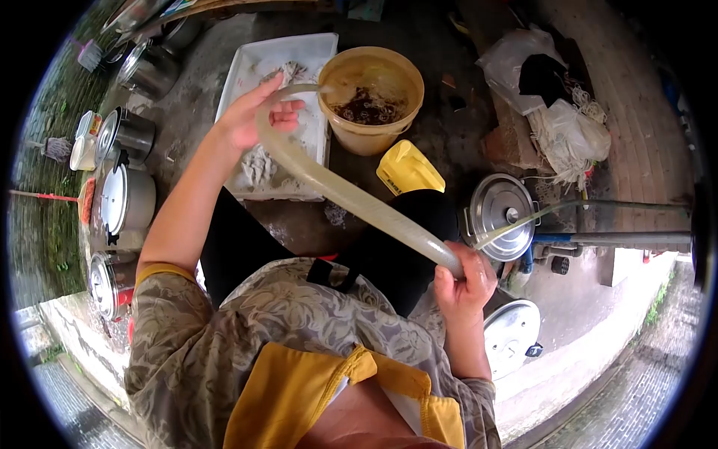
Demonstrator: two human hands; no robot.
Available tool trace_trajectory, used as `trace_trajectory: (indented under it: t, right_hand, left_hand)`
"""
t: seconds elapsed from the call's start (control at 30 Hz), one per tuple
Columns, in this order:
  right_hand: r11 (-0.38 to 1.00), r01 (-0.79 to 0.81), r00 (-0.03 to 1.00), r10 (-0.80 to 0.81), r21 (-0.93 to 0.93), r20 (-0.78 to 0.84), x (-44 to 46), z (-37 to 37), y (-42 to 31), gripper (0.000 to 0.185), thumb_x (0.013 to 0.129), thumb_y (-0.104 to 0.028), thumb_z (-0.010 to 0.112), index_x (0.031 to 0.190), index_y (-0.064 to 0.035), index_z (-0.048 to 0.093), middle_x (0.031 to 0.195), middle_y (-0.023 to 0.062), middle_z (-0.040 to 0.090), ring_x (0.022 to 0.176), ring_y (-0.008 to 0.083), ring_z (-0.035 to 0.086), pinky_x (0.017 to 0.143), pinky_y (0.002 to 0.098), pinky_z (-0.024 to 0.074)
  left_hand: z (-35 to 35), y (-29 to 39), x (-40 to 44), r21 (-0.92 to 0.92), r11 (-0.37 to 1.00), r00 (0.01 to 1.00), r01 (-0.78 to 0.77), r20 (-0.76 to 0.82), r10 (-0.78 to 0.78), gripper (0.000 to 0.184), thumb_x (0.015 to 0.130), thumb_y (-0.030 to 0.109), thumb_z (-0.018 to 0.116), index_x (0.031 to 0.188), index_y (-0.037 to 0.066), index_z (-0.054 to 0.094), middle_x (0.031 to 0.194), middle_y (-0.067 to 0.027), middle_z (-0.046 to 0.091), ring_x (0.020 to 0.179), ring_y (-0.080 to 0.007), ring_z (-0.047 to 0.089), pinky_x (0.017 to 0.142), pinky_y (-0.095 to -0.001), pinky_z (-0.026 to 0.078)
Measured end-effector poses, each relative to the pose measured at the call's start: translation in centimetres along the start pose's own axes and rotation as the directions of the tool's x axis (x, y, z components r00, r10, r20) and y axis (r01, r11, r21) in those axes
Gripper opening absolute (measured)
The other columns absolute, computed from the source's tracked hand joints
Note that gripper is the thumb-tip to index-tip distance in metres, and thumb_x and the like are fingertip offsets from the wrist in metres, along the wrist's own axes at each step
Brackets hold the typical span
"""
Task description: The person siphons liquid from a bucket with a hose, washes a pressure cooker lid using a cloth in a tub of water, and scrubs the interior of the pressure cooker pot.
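A thick translucent hose [348, 194] curves across in front of me, held in both hands. My left hand [258, 116] supports its upper bend, with the hose across the palm and the fingers loosely curled beside it. My right hand [465, 283] is closed around the lower stretch, near my right thigh. The hose's far end reaches the rim of a tan bucket [366, 138], and water seems to come out of it. Dark, foamy liquid fills part of the bucket. Left of the bucket lies a white tray [318, 127] with crumpled greyish clumps in it.
A yellow plastic jug [410, 168] lies before the bucket. A lidded metal pot [502, 213] stands at right, near a blue pipe [576, 238]. Several pots, including a pressure cooker [123, 198], line the left side. Plastic bags [568, 135] and string lie at upper right.
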State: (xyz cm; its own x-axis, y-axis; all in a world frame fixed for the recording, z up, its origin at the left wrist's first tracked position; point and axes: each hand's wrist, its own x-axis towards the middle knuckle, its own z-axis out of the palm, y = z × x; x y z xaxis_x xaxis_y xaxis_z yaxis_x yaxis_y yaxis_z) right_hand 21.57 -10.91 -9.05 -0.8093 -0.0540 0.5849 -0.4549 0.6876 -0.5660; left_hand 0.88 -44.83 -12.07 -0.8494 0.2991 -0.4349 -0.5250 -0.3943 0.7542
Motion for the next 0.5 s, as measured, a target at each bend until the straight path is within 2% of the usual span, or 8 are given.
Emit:
trace_trajectory:
  t: [0.07,0.13,0.2,0.33,0.4,0.47,0.5]
  right_hand:
    - [0.997,0.071,0.997,-0.072,0.038,0.041,0.6,0.5,-0.5,0.027,0.067,-0.021,0.074,0.085,-0.0044,0.062,0.065,0.0108,0.058,0.055,0.0271,0.056,0.05,0.033,0.0452]
    - [0.999,0.007,0.992,-0.012,0.042,0.122,0.8,0.8,-1.0,0.027,0.066,-0.019,0.074,0.085,-0.0043,0.062,0.065,0.0101,0.059,0.055,0.0274,0.056,0.05,0.0331,0.0456]
    - [0.999,-0.006,0.992,-0.001,0.051,0.125,0.6,1.0,-1.0,0.026,0.066,-0.016,0.074,0.084,-0.004,0.061,0.066,0.0095,0.059,0.056,0.0275,0.057,0.051,0.033,0.0459]
    - [0.996,-0.087,0.99,0.085,0.011,0.114,0.2,1.1,-1.2,0.026,0.065,-0.014,0.075,0.084,-0.004,0.061,0.068,0.0102,0.06,0.058,0.0274,0.058,0.052,0.0333,0.0464]
    - [0.998,-0.059,0.993,0.058,0.007,0.105,-0.2,2.0,-0.5,0.025,0.066,-0.014,0.074,0.084,-0.0046,0.061,0.068,0.0096,0.061,0.059,0.0272,0.059,0.053,0.0345,0.0481]
    - [0.999,-0.048,0.988,0.048,-0.004,0.148,0.2,2.3,-0.9,0.024,0.067,-0.017,0.074,0.083,-0.0056,0.061,0.067,0.0091,0.06,0.06,0.027,0.059,0.054,0.0349,0.0489]
    - [0.999,-0.048,0.982,0.045,0.011,0.184,0.2,1.9,-0.9,0.024,0.068,-0.019,0.073,0.084,-0.006,0.061,0.069,0.0091,0.061,0.061,0.0266,0.06,0.055,0.0353,0.049]
  left_hand:
    - [-2.9,-0.2,3.4,-0.031,0.999,0.999,-0.012,-0.045,0.011,0.04,0.086,0.034,0.058,0.105,0.0,0.049,0.084,-0.0136,0.06,0.067,-0.0167,0.059,0.062,-0.0303,0.054]
    - [-2.9,-0.2,4.9,-0.059,0.998,0.997,-0.024,-0.072,0.019,0.033,0.085,0.031,0.06,0.1,0.004,0.049,0.083,-0.0143,0.06,0.07,-0.0176,0.057,0.06,-0.0301,0.052]
    - [-1.7,-0.3,5.1,0.107,0.994,0.976,-0.01,-0.217,0.033,0.028,0.085,0.029,0.06,0.094,0.005,0.048,0.085,-0.015,0.059,0.069,-0.0187,0.057,0.061,-0.0304,0.052]
    - [1.7,-2.0,2.4,0.039,0.998,0.984,-0.046,-0.168,0.052,0.027,0.087,0.028,0.058,0.094,0.005,0.048,0.085,-0.0149,0.059,0.068,-0.0197,0.056,0.061,-0.0307,0.051]
    - [8.5,-2.8,-4.4,-0.233,0.97,0.982,-0.074,-0.186,0.03,0.025,0.088,0.026,0.056,0.097,0.003,0.052,0.085,-0.0123,0.061,0.071,-0.0147,0.058,0.065,-0.0271,0.051]
    - [8.9,-3.4,-4.9,-0.314,0.941,0.96,-0.123,-0.279,0.032,0.02,0.09,0.022,0.051,0.092,0.003,0.048,0.078,-0.009,0.055,0.064,-0.0182,0.049,0.057,-0.0288,0.044]
    - [8.8,-4.1,-3.2,-0.343,0.932,0.982,-0.118,-0.181,0.058,0.019,0.091,0.022,0.048,0.092,0.003,0.049,0.072,-0.0046,0.05,0.059,-0.0148,0.045,0.053,-0.0266,0.04]
